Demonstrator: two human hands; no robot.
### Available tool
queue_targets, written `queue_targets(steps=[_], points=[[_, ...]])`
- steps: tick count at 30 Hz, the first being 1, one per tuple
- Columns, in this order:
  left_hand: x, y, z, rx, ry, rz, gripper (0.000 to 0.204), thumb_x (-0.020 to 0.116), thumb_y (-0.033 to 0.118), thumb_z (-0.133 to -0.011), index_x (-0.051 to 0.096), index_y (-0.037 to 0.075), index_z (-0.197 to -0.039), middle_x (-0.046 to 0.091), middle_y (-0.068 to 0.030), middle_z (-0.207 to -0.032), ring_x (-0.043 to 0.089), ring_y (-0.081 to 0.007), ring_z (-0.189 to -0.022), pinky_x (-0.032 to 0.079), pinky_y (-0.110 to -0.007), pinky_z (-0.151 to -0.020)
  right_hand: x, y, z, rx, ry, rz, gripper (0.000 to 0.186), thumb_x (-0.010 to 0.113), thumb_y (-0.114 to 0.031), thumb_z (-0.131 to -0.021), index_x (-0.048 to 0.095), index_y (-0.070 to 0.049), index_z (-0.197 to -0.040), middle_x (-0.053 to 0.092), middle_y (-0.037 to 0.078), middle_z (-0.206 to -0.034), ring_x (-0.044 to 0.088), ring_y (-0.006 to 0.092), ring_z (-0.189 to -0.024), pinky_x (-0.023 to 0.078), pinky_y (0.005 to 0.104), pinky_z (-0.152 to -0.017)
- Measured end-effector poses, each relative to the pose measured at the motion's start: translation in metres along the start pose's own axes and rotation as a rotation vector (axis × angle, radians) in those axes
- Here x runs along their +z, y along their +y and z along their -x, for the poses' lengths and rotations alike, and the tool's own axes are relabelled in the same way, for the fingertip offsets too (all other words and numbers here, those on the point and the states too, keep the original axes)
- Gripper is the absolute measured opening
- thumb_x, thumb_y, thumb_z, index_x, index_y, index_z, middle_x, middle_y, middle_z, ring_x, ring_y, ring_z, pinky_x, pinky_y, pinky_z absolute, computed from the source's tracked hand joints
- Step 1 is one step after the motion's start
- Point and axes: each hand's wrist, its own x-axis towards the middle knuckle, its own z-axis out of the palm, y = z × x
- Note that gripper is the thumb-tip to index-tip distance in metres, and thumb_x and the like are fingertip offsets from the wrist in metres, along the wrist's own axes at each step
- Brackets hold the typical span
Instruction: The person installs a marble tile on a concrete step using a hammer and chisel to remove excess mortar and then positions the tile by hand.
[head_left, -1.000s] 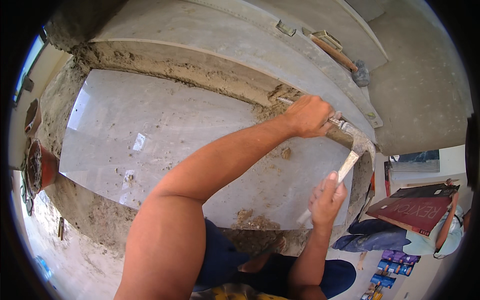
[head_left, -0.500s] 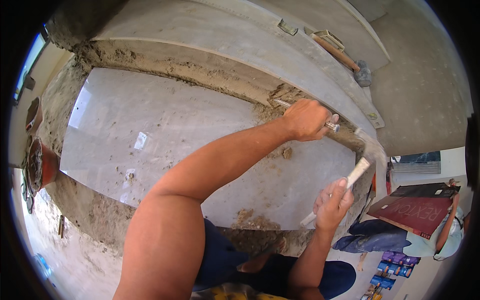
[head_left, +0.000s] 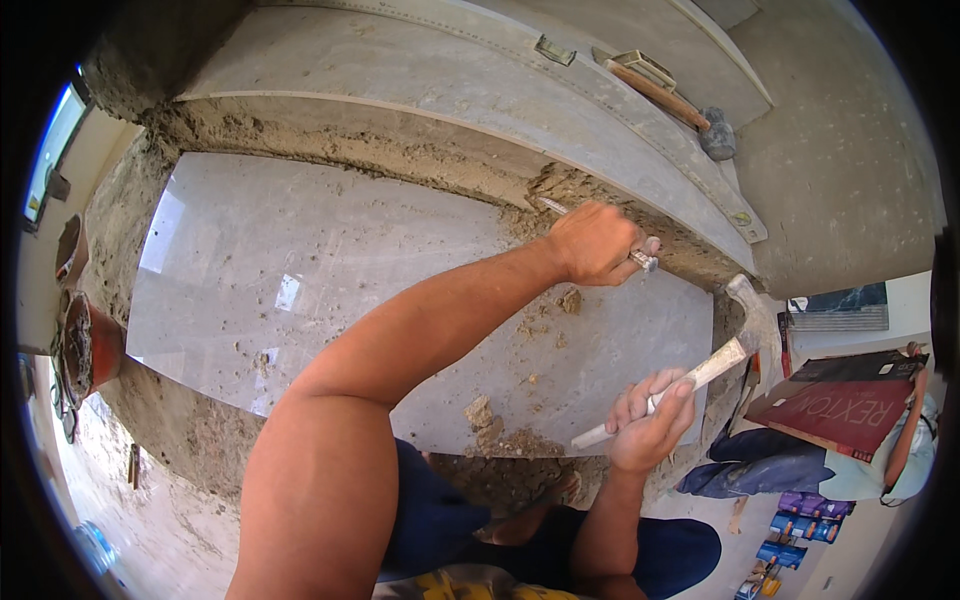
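Chisel (head_left: 556, 208) set against the mortar edge (head_left: 600, 205) above the polished slab (head_left: 330, 290).
Left hand (head_left: 592, 243) gripped the chisel; right hand (head_left: 650, 425) clenched the hammer (head_left: 740, 335), drawn back from the chisel since half a second earlier.

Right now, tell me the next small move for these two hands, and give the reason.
Probably bring the hammer in the right hand down onto the chisel's rear end. The left hand holds the chisel with its tip set against the crumbly mortar under the upper slab, and the hammer head is raised just behind it, apart from it. Loose crumbs already lie on the glossy tile.
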Motion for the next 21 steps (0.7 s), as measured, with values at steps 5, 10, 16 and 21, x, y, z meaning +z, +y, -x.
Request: queue_targets(steps=[5, 10, 16, 21], points=[[-0.002, -0.001, -0.004, -0.048, -0.035, -0.043, 0.044, 0.052, 0.032, -0.102, 0.068, 0.004, -0.072, 0.067, -0.0223, -0.069, 0.066, -0.0430, -0.066, 0.055, -0.051, -0.069, 0.001, 0.033, 0.003, -0.003, -0.083, 0.125, 0.043, 0.038, -0.047, -0.111, 0.039, -0.013, -0.085, 0.035, -0.002, -0.060, 0.029, 0.0063, -0.040, 0.029, 0.0244, -0.033], [-0.006, 0.001, -0.007, -0.112, -0.118, -0.014, 0.038, 0.057, 0.032, -0.098, 0.070, 0.003, -0.079, 0.069, -0.0230, -0.075, 0.068, -0.0427, -0.075, 0.055, -0.051, -0.078, -0.002, 0.010, -0.002, -0.030, -0.012, 0.096, 0.041, 0.037, -0.037, -0.112, 0.038, -0.011, -0.082, 0.033, -0.003, -0.058, 0.033, 0.0056, -0.040, 0.030, 0.0239, -0.032], [0.001, -0.002, -0.007, -0.063, -0.056, 0.004, 0.035, 0.059, 0.028, -0.097, 0.069, 0.002, -0.077, 0.067, -0.0227, -0.072, 0.066, -0.0435, -0.073, 0.053, -0.051, -0.078, 0.011, 0.027, -0.001, 0.045, -0.063, 0.124, 0.043, 0.038, -0.044, -0.111, 0.037, -0.012, -0.083, 0.033, -0.003, -0.057, 0.031, 0.0065, -0.040, 0.029, 0.0238, -0.032], [0.001, -0.005, -0.007, -0.120, -0.098, -0.013, 0.032, 0.061, 0.027, -0.096, 0.070, 0.002, -0.079, 0.068, -0.0233, -0.074, 0.067, -0.0436, -0.075, 0.053, -0.051, -0.077, -0.002, 0.015, -0.006, 0.021, -0.048, 0.179, 0.042, 0.039, -0.046, -0.111, 0.037, -0.014, -0.083, 0.035, -0.003, -0.058, 0.032, 0.0063, -0.040, 0.029, 0.0242, -0.032]])
